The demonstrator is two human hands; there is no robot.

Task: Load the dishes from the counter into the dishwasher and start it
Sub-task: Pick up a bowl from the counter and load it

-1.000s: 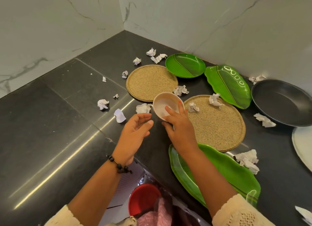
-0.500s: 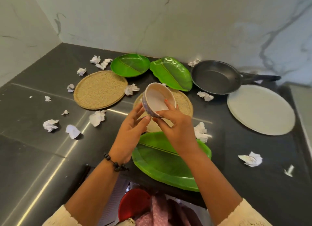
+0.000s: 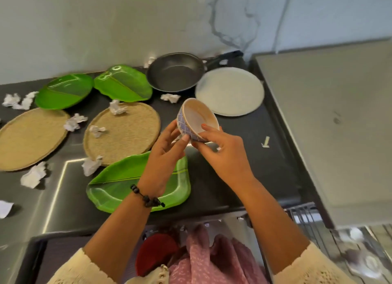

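Observation:
A small bowl (image 3: 196, 119), white inside with a blue lattice pattern outside, is held tilted above the dark counter (image 3: 244, 167). My right hand (image 3: 224, 158) grips its near rim with thumb inside. My left hand (image 3: 164, 160) touches the bowl's outer side with its fingertips. On the counter lie three green leaf-shaped plates (image 3: 118, 181) (image 3: 63, 90) (image 3: 125, 84), two round woven mats (image 3: 123, 131) (image 3: 29, 137), a black frying pan (image 3: 175, 72) and a round white plate (image 3: 230, 91). A wire dishwasher rack (image 3: 350, 241) shows at the lower right.
Crumpled paper scraps (image 3: 34, 175) are scattered over the counter's left and middle. A marble wall stands behind. A grey raised surface (image 3: 331, 118) fills the right. A red bowl (image 3: 156, 254) sits below the counter edge near my pink clothing.
The bowl has been lifted off the counter and carried to the right, with my left hand coming up against its side. The view has swung right, showing the rack.

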